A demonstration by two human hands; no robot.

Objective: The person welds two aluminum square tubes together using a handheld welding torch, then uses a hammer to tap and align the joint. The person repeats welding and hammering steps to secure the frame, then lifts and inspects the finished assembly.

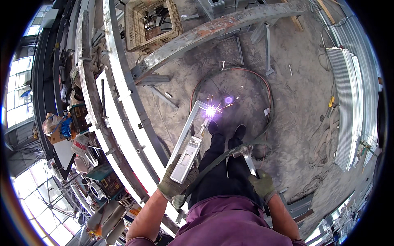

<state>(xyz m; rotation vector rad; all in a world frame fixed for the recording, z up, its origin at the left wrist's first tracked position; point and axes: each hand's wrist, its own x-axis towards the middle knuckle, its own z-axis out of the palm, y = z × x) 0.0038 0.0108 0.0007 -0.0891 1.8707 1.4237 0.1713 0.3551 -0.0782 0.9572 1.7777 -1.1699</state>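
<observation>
My gloved left hand (pixel 174 184) is closed around the back of a silver, box-shaped welding torch (pixel 188 158). Its narrow nozzle points away from me, and a bright violet welding arc (pixel 210 110) with sparks burns at the tip. Beside the torch runs a grey square metal tube (pixel 185 133), its near end close to my left fingers and its far end bent over toward the arc. At my right side, my gloved right hand (pixel 262 184) grips a short pale metal bar (pixel 249 163). A dark strap or hose (pixel 217 161) crosses between my hands; where it attaches is unclear.
Long steel beams (pixel 123 88) lie along the left. A curved steel beam (pixel 205 30) spans the far side, near a plastic crate (pixel 154 41) of metal scraps. A cable loop (pixel 269 92) lies around my shoes (pixel 240 131). Corrugated metal sheets (pixel 347 106) are stacked at right.
</observation>
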